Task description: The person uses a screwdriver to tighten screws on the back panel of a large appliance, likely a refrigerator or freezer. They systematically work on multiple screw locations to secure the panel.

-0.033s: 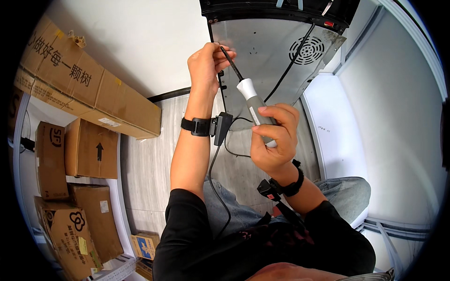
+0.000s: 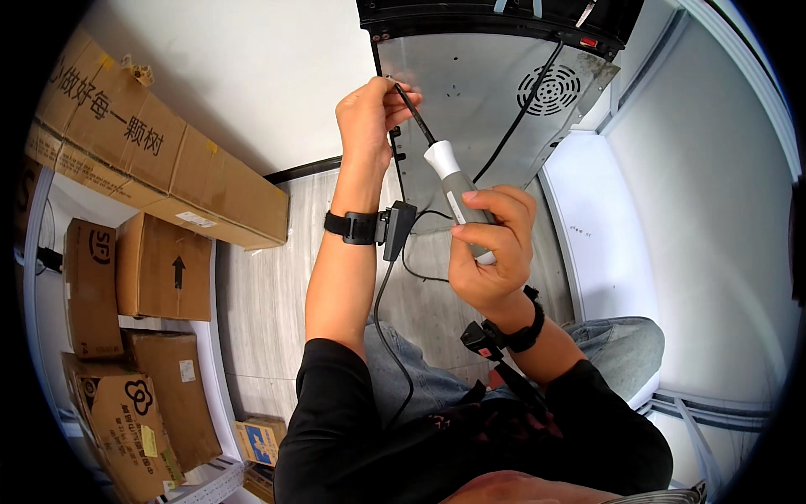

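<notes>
A screwdriver (image 2: 457, 186) with a thick grey handle, white collar and long dark shaft is gripped by my right hand (image 2: 495, 252). It tilts up and to the left, its tip reaching the left edge of a metal panel (image 2: 462, 101). At that edge my left hand (image 2: 369, 113) has its fingers curled close around the tip. Whether they pinch a screw or steady the shaft is hidden. The panel belongs to a black-topped appliance (image 2: 495, 18); it has a round slotted vent (image 2: 549, 91) and a black cord (image 2: 516, 113) hanging across it.
Cardboard boxes (image 2: 164, 265) fill a shelf on the left, under a long carton (image 2: 227, 197). A white-framed glass panel (image 2: 705, 185) stands at the right. Straps with small black devices (image 2: 399, 231) sit on both wrists; a cable (image 2: 379, 311) runs from the left one.
</notes>
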